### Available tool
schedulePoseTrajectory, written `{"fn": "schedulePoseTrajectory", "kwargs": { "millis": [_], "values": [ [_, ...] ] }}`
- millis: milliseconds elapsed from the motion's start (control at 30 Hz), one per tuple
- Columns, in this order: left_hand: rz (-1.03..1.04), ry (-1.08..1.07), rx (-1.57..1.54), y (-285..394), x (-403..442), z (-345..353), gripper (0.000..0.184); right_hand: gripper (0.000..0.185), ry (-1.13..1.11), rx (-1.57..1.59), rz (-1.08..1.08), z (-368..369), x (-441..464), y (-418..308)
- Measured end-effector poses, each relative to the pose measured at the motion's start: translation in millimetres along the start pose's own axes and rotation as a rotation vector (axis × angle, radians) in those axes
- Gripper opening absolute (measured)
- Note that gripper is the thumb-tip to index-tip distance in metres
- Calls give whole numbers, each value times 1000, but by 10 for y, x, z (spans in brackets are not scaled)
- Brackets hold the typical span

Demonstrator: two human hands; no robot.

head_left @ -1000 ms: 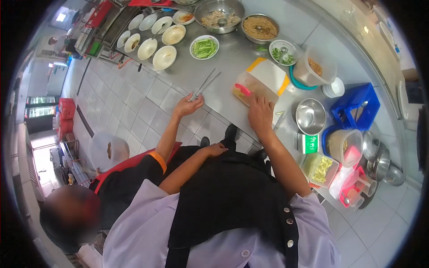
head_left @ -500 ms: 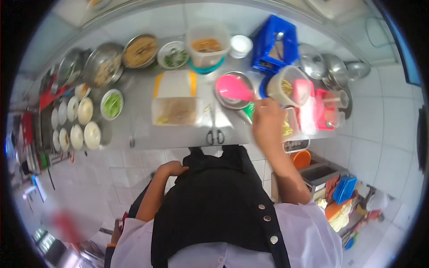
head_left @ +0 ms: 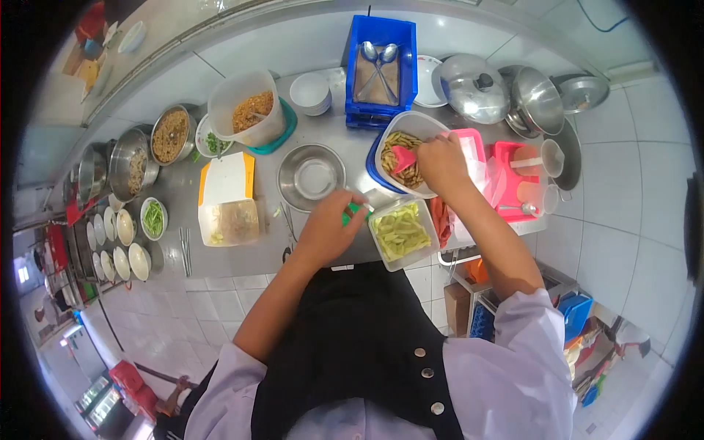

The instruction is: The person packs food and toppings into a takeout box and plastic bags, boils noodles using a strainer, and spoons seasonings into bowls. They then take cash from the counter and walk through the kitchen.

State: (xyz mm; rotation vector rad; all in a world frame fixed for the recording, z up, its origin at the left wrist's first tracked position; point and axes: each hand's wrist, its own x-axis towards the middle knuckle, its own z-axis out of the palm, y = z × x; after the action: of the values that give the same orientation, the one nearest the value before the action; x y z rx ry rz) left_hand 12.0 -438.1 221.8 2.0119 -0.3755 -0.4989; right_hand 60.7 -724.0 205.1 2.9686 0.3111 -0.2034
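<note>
Counter [head_left: 172,213]: two crossed spoons [head_left: 378,67]; right grip [head_left: 424,152] clamped on one scoop [head_left: 402,159], left grip [head_left: 362,207] apart.

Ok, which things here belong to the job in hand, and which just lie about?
In the job, by the look of it:
right hand
pink scoop in its fingers
tub it dips into
open food box, probably

Seemingly lying about:
tongs
crossed spoons
stacked white bowls
lidded pot

A pink scoop [head_left: 402,159] sits among brown pieces [head_left: 402,138] in a tub [head_left: 423,192].
</note>
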Motion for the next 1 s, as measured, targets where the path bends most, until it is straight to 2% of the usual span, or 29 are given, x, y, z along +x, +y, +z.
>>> {"fn": "schedulePoseTrajectory", "kwargs": {
  "millis": [33,133,233,300,433,533,733,900,1000],
  "values": [
    [44,113,31,63,99,45,21,16,10,45,9,-64,-59,62],
    [79,200,37,272,365,72,17,16,6,140,42,-249,-183,172],
    [310,261,223,212,587,120,24,15,40,248,49,-314,-327,264],
    [310,252,310,228,670,163,22,15,45,249,59,-287,-397,333],
    [355,289,447,235,746,271,23,21,120,447,64,-380,-532,396],
    [320,266,484,204,753,304,29,22,130,546,61,-397,-571,375],
    [317,319,504,226,801,304,41,23,175,609,82,-377,-587,335],
    [308,293,442,254,865,242,34,24,140,616,79,-392,-529,380],
    [293,280,320,187,844,207,30,24,159,497,74,-329,-504,484]
  ]
}}
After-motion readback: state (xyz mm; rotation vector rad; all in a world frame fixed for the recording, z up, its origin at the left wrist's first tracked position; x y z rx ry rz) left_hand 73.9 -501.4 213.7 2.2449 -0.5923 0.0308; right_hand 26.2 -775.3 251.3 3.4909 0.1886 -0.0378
